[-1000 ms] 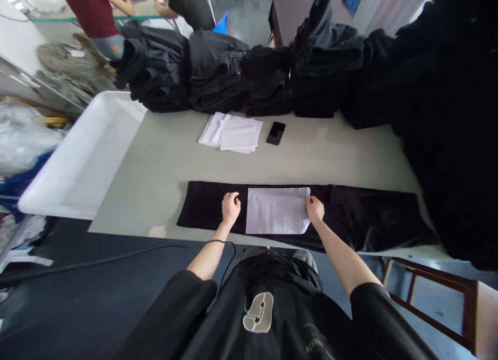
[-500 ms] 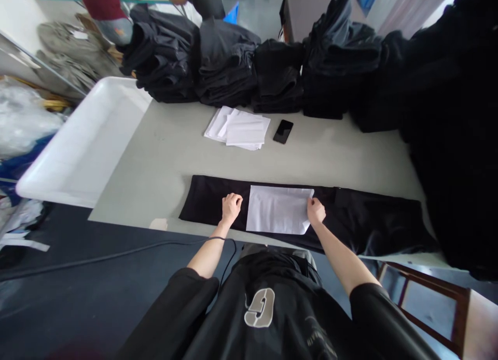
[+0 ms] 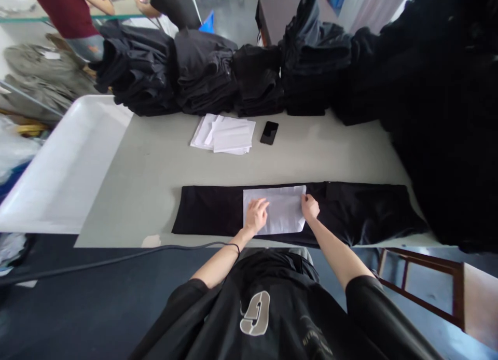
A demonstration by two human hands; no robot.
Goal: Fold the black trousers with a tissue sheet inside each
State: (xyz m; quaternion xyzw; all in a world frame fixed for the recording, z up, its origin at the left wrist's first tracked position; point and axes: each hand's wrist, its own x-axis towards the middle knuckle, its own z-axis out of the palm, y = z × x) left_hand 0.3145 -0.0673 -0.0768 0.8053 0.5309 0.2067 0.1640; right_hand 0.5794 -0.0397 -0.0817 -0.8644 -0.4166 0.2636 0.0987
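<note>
Folded black trousers [image 3: 210, 209] lie lengthwise along the near edge of the table. A white sheet [image 3: 284, 209] is spread flat over their middle. On the sheet's left part rests my left hand [image 3: 257, 215], its fingers apart and holding nothing. My right hand [image 3: 310, 207] pinches the sheet's right edge, fingers closed. Beyond the trousers are a pile of white sheets [image 3: 232, 135] and a black phone [image 3: 269, 133].
Several stacks of folded black garments [image 3: 257, 85] line the table's far side, with a large black heap [image 3: 443, 121] at the right. A white tray [image 3: 66, 168] stands left, a wooden stool [image 3: 424, 266] at lower right. Two people are across the room. A cable crosses my left wrist.
My left hand has moved right, from the black cloth onto the white sheet, and its fingers have opened. My right hand still holds the sheet's right edge. The view has shifted somewhat.
</note>
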